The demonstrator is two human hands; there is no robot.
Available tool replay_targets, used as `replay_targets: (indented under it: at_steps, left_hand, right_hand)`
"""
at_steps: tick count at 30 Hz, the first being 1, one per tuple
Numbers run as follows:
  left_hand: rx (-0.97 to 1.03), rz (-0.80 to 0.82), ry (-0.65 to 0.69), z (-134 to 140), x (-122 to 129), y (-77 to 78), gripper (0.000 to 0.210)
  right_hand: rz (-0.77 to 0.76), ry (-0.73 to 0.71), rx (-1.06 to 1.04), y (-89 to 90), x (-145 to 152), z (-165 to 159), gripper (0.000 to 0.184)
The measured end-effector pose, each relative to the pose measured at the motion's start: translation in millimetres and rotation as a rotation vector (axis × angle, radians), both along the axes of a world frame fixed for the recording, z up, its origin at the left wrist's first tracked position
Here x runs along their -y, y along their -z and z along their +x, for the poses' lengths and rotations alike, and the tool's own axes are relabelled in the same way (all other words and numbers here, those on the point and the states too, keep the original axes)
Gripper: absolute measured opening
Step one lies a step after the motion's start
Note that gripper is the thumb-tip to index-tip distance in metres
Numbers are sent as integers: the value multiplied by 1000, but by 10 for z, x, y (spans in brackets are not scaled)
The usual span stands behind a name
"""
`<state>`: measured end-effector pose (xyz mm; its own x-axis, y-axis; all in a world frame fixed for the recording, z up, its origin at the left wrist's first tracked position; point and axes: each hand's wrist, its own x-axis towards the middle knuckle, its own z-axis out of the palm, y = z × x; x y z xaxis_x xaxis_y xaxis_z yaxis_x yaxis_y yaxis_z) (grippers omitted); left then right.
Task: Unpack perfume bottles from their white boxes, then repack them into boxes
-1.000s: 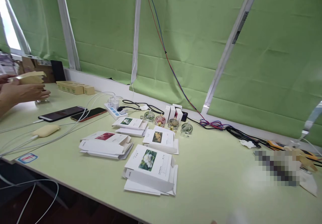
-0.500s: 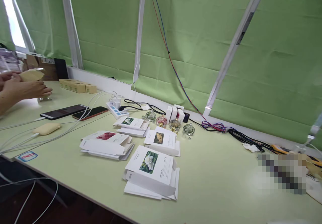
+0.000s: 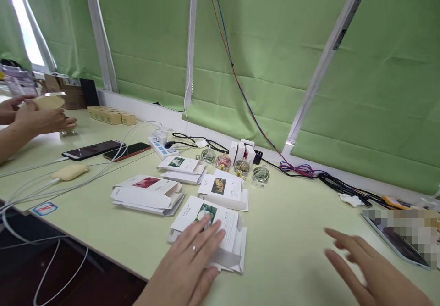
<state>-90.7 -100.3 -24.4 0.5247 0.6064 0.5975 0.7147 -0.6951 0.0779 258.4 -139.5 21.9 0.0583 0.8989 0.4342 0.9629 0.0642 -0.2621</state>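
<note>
My left hand (image 3: 192, 260), with a ring on one finger, reaches over the nearest flattened white carton (image 3: 227, 225), which has a white flower picture. Its fingers are stretched out and hide part of the print; whether they touch the card I cannot tell. To the right, my right hand (image 3: 366, 264) hovers above the table with fingers apart and holds nothing. Behind lie more folded-flat cartons: one with a red picture (image 3: 147, 193), one with yellow flowers (image 3: 220, 187) and one with a white flower (image 3: 180, 166). Several round glass bottles (image 3: 241, 167) stand beyond them.
Small white boxes (image 3: 239, 152) stand behind the bottles. A power strip (image 3: 161, 147), phones (image 3: 92, 149) and white cables occupy the left. A co-worker's hands (image 3: 41, 118) hold a yellowish item there. Black cables (image 3: 338, 189) and a phone (image 3: 395, 237) lie at right.
Both my hands have come into view from below, the left over the nearest carton, the right over the table. The view has shifted slightly; the cartons and bottles stay in place.
</note>
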Motion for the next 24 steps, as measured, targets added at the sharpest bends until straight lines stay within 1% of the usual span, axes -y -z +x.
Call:
replay_targets:
  at_steps: [2,3,4,5,6,9,11,12,14,16,20,24]
  left_hand:
    - [-108,-58,-61,-26,-139,-23,48]
    - [-155,-94,-70,-43,-190,-2,47]
    - [-186,-131,-80,-65,-226,37,45]
    - [-201,-164,-98,-90,-247,87,43]
    - [-204,-190,-125,-118,-253,141,41]
    - [-204,-229,-201,-187,-226,251,38]
    - [-222,-262,-230,-202,-213,249,38]
    - [-230,-281,-241,-197,-218,228,38]
    - [-244,-313,-257,-164,-254,172,38]
    - [-248,-321,-269,-118,-311,120,40]
    - [-227,-275,-258,-70,-390,44,40]
    - [-198,-215,-240,-88,-366,-68,41]
  right_hand:
    - [-38,-33,-29,-157,-344,-348,35]
    - [-56,-77,-57,-197,-520,-495,32]
    - [-62,-119,-93,-201,-692,-607,31]
    - [-56,-129,-116,-166,-855,-682,30]
    - [-39,-99,-120,-96,-1002,-720,30]
    - [-67,-71,-119,238,-1291,-678,28]
    - [-102,-79,-125,446,-1358,-602,27]
    - [-115,-81,-131,520,-1367,-569,27]
    - [-132,-77,-148,596,-1367,-520,26]
    - [-142,-70,-165,604,-1365,-497,25]
    - [-157,-95,-177,558,-1357,-508,24]
    - [-175,-232,-160,521,-1290,-614,31]
